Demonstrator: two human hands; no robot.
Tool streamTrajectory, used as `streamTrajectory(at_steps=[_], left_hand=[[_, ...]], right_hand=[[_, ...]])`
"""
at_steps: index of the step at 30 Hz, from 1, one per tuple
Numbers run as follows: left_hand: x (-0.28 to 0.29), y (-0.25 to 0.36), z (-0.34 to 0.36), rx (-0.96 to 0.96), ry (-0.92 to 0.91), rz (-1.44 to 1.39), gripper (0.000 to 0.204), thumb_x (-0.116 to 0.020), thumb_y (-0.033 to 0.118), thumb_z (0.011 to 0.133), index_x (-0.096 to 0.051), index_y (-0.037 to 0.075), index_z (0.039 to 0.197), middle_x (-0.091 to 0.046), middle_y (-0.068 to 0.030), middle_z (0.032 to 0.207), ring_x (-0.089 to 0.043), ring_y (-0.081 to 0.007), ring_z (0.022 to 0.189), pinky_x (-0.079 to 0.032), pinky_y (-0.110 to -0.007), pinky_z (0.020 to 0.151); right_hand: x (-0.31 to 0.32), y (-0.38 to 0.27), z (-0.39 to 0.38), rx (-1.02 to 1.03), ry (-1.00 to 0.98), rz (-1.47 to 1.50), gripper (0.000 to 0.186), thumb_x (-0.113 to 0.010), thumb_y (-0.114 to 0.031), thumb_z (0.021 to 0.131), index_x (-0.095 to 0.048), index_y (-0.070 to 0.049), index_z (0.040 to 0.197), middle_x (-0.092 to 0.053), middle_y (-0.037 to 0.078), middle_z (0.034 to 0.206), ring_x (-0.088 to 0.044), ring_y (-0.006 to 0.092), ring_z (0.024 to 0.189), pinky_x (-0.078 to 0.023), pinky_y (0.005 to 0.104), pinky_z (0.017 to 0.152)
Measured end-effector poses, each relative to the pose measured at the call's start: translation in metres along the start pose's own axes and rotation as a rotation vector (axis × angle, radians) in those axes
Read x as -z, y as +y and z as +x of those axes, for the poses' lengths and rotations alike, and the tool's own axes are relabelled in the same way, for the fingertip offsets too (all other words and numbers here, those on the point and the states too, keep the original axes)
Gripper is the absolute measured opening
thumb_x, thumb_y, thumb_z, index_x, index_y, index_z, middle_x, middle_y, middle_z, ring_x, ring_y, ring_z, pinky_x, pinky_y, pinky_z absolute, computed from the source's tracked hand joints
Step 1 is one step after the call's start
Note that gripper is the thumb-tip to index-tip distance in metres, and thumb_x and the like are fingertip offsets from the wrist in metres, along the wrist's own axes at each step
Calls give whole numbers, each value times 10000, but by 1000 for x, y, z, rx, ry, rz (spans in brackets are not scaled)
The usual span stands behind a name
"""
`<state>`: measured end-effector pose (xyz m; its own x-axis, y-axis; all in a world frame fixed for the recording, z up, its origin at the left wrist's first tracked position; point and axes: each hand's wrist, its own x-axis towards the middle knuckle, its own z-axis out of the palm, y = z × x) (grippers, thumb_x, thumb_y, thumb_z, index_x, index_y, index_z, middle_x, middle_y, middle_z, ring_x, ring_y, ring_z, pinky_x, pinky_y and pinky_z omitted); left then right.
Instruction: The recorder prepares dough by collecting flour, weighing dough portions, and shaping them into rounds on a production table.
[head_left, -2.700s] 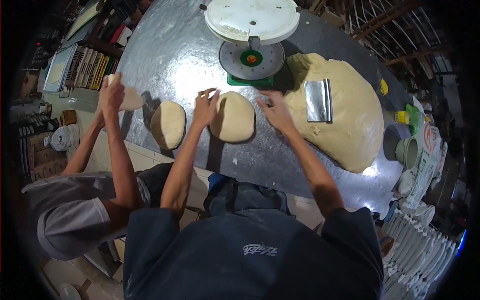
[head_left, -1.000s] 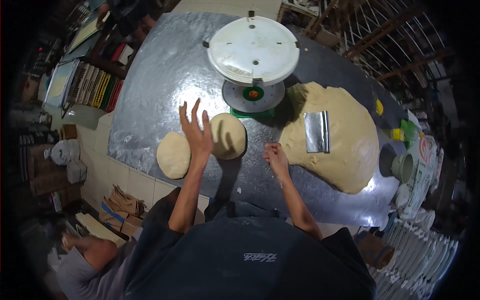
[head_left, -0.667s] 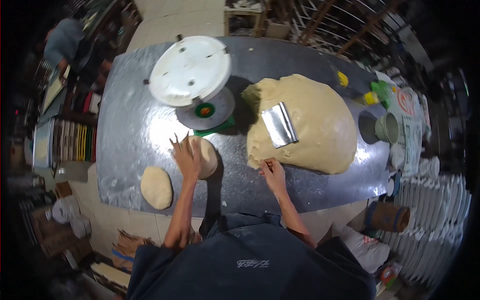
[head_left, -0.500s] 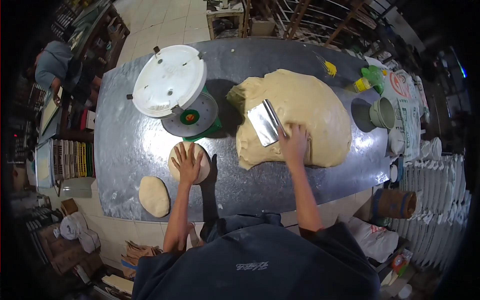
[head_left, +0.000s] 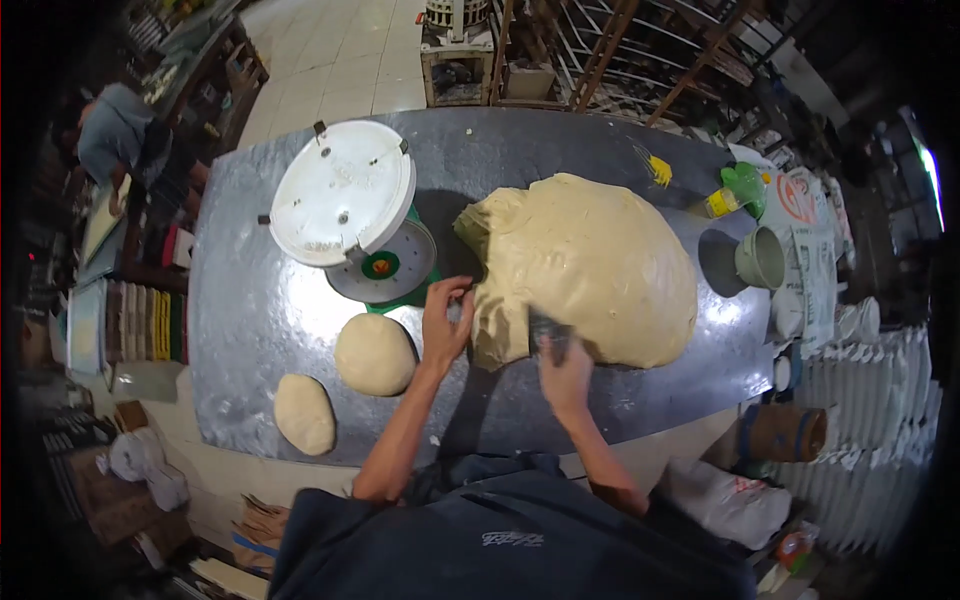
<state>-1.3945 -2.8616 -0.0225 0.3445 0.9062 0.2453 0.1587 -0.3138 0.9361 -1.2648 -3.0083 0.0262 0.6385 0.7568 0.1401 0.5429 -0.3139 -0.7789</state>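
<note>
A large mass of pale dough (head_left: 610, 260) lies on the metal-topped table (head_left: 520, 420). My right hand (head_left: 567, 378) is closed on a metal dough scraper (head_left: 546, 332), whose blade stands against the dough's near left part. The blade is blurred and darkened. My left hand (head_left: 446, 325) is at the dough's left edge, thumb and fingers apart and curved; whether the fingertips touch the dough, I cannot tell. Left of that hand sit a round dough piece (head_left: 375, 355) and a flatter oval dough piece (head_left: 305, 414).
A green dial scale (head_left: 405, 265) with a white round pan (head_left: 343, 195) stands behind the dough pieces. At the right are a grey-green cup (head_left: 760, 258), a green bottle (head_left: 742, 188) and a yellow brush (head_left: 658, 170). Another person (head_left: 125, 135) works at a far-left bench.
My left hand has left the round dough piece and moved right to the big dough's edge. The scraper, lying flat on the dough before, is now turned on edge at its near left part.
</note>
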Motion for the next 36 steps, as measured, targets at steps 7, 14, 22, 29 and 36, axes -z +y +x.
streamTrajectory(at_steps=[7, 14, 22, 29, 36], left_hand=[[-67, -38, -17, 312, -204, 318, 374, -712, 294, 736, -574, 42, 976, -608, -170, 1036, -570, -351, 960, -463, -414, 796], [-47, -26, -78, 500, 22, 129, 455, -669, 278, 770, -526, 5, 1105, -617, -223, 997, -605, -358, 920, -469, -402, 780], [46, 43, -196, 744, -281, 119, 688, -727, 387, 774, -405, -20, 1225, -527, -233, 1089, -503, -309, 1013, -420, -420, 877], [-40, -3, -97, -26, -459, 573, 800, -729, 439, 718, -359, 122, 1353, -428, -293, 1263, -418, -466, 1155, -343, -523, 966], [-25, -25, -105, 278, -512, 235, 416, -643, 270, 819, -464, 50, 1123, -639, -196, 886, -623, -372, 855, -483, -438, 710]], right_hand=[[-21, 29, 88, 373, -431, -523, 267, -506, -115, 839, -507, -52, 1098, -621, 159, 846, -631, 364, 748, -505, 437, 633], [-126, 52, 118, 689, -458, -636, 275, -456, -86, 850, -489, -98, 1122, -600, 105, 922, -645, 326, 764, -515, 430, 643], [-66, 17, 48, 144, -187, 335, 374, -707, -287, 808, -592, -37, 1062, -660, 130, 866, -645, 250, 781, -489, 325, 717], [1, 112, -20, -13, 448, 26, 511, -700, -154, 764, -478, 28, 1186, -640, 165, 905, -635, 262, 840, -486, 361, 743], [8, 27, 13, -16, -363, -357, 376, -606, -127, 802, -441, -26, 1124, -626, 217, 901, -600, 444, 767, -462, 497, 661]])
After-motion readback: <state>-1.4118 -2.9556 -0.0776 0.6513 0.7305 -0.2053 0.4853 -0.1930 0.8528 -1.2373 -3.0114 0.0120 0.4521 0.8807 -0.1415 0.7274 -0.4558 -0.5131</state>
